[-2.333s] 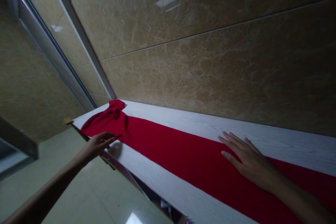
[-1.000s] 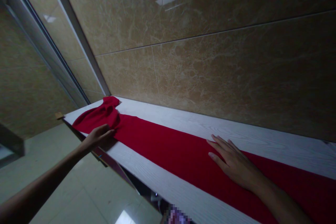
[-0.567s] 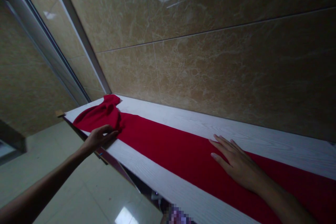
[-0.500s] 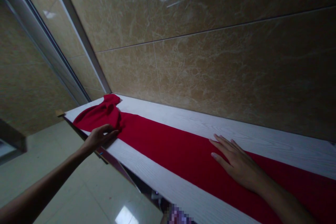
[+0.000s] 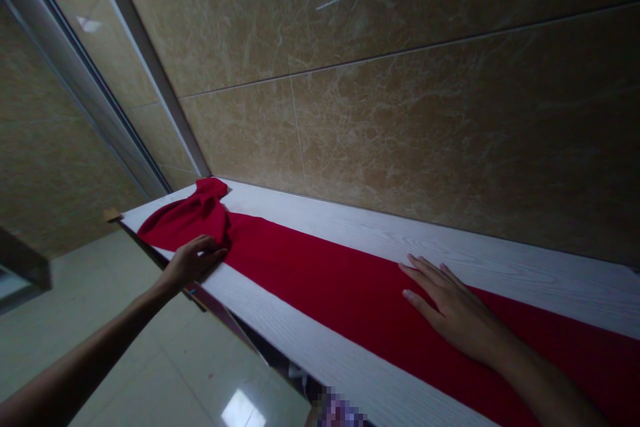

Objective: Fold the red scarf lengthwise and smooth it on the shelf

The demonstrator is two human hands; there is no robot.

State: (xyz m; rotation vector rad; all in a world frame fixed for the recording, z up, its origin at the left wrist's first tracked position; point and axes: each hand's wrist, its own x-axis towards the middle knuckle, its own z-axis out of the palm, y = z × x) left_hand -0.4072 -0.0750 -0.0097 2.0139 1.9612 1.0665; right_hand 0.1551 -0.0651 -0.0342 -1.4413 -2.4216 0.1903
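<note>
A long strip of red cloth (image 5: 320, 287) runs flat along a white wood-grain tabletop (image 5: 310, 347), and its far left end is bunched and folded over. My left hand (image 5: 195, 259) is at the near edge of the cloth beside the bunched part, with thumb and fingers closed in a pinch on the fabric. The fingertips are partly hidden by the folds. Farther right, my right hand (image 5: 453, 307) lies flat on the cloth with its fingers spread, the tips reaching the cloth's back edge.
A tan marbled tile wall (image 5: 400, 133) borders the tabletop's back edge. Metal door framing (image 5: 150, 67) stands at the left. Below lies a pale tiled floor (image 5: 150, 353). A pixelated patch (image 5: 340, 410) shows under the front edge.
Both hands and the red cloth hold their positions. The whole view has shifted very slightly.
</note>
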